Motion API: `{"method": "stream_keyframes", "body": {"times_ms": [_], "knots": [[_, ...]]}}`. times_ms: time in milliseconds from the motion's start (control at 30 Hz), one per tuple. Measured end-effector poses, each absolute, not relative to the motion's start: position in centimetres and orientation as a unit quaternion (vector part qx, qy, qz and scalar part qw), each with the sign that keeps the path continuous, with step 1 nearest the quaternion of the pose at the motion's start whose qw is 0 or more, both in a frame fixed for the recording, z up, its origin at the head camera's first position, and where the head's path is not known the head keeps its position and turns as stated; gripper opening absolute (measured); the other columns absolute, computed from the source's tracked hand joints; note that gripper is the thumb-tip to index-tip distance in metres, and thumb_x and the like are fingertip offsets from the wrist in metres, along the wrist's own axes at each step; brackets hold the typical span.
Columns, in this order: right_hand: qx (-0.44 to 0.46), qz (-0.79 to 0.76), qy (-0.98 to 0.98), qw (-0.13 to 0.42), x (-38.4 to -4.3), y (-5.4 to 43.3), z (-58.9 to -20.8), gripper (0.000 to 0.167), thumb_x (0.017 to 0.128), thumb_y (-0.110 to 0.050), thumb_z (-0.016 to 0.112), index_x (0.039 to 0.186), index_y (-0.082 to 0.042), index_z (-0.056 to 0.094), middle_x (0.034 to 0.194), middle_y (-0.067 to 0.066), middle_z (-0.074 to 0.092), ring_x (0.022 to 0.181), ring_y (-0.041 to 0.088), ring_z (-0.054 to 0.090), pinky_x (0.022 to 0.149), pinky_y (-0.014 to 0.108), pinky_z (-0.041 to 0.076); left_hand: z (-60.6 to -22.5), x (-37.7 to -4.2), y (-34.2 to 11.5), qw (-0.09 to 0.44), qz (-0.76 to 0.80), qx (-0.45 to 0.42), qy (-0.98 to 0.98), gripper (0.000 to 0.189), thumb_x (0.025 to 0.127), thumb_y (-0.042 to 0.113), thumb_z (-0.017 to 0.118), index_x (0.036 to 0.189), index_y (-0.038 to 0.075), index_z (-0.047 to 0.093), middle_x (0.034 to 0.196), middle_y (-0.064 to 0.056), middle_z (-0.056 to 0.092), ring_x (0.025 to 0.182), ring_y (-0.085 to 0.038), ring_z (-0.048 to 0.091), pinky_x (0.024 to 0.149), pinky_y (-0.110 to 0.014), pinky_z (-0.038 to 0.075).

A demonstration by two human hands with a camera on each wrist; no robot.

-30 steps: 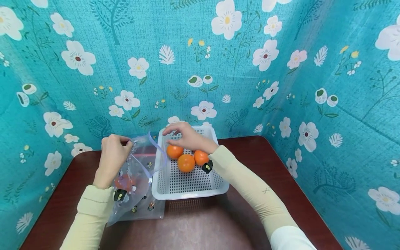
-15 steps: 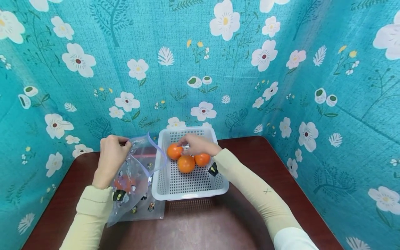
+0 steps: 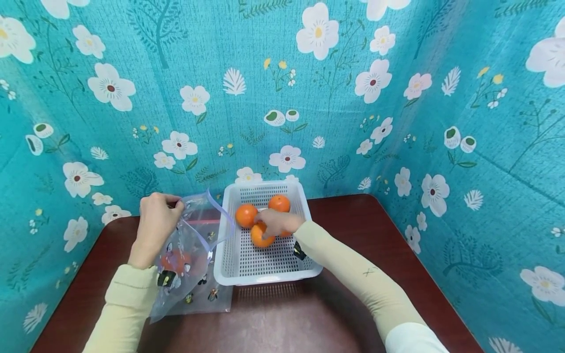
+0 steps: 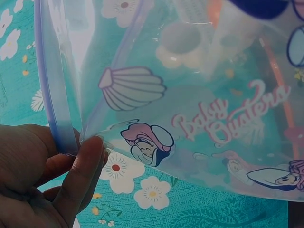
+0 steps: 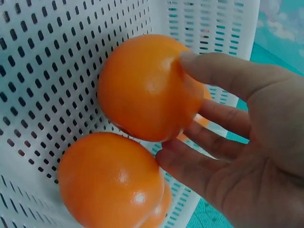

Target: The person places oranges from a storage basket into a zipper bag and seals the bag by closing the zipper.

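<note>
My left hand (image 3: 158, 220) pinches the upper edge of a clear zip bag (image 3: 211, 282) between thumb and fingers, close beside the lilac zip strip. The bag's mouth gapes toward the basket, and its printed film fills most of the left wrist view. My right hand (image 3: 279, 221) is down inside the white basket (image 3: 269, 279), holding an orange (image 5: 142, 90) with the thumb on one side and the fingers on the other. Another orange (image 5: 109, 180) lies close against it. In the head view, one orange (image 3: 245, 215) sits left of the hand and one (image 3: 279, 202) behind it.
The basket stands at the back of a dark red-brown table (image 3: 344, 235), beside the bag. A turquoise flowered cloth (image 3: 247, 98) hangs behind and along both sides.
My right hand has come down from above the basket toward the near orange and taken hold of it. The rear orange has come into view. My left hand stays nearly still with the bag.
</note>
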State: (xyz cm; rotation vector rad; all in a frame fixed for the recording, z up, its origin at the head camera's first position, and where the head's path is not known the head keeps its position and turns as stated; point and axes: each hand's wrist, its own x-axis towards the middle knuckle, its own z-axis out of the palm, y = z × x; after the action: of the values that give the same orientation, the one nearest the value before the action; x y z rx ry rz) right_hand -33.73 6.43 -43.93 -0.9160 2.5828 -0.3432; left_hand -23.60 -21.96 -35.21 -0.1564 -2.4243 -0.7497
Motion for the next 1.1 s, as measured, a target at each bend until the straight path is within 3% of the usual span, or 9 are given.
{"method": "stream_keyframes", "body": {"times_ms": [233, 667, 1100], "knots": [[-0.298, -0.121, 0.923, 0.212, -32.9, 6.0, -44.1, 0.061, 0.086, -0.024, 0.082, 0.142, -0.019, 0.058, 0.130, -0.006, 0.061, 0.109, 0.015, 0.053, 0.106, 0.037, 0.046, -35.3, -23.6, -22.0, 0.289, -0.294, -0.053, -0.909, 0.012, 0.088, -0.005, 0.067, 0.087, -0.011, 0.077, 0.069, -0.023, 0.070, 0.052, -0.024, 0.057, 0.048, -0.030, 0.042], [-0.314, -0.077, 0.915, 0.241, -32.2, 5.1, -44.9, 0.079, 0.078, -0.018, 0.088, 0.148, -0.017, 0.052, 0.138, -0.003, 0.057, 0.111, 0.016, 0.051, 0.109, 0.036, 0.043, -35.5, -23.6, -22.2, 0.307, -0.288, -0.062, -0.905, 0.016, 0.086, -0.005, 0.064, 0.079, -0.008, 0.077, 0.064, -0.019, 0.069, 0.050, -0.022, 0.055, 0.052, -0.032, 0.041], [-0.306, -0.065, 0.916, 0.252, -32.1, 5.4, -44.4, 0.072, 0.075, -0.025, 0.091, 0.140, -0.024, 0.059, 0.131, -0.005, 0.057, 0.110, 0.017, 0.051, 0.101, 0.035, 0.048, -35.5, -23.4, -22.3, 0.300, -0.296, -0.059, -0.905, 0.014, 0.088, -0.005, 0.065, 0.080, -0.008, 0.077, 0.065, -0.020, 0.068, 0.051, -0.023, 0.056, 0.050, -0.030, 0.040]]}}
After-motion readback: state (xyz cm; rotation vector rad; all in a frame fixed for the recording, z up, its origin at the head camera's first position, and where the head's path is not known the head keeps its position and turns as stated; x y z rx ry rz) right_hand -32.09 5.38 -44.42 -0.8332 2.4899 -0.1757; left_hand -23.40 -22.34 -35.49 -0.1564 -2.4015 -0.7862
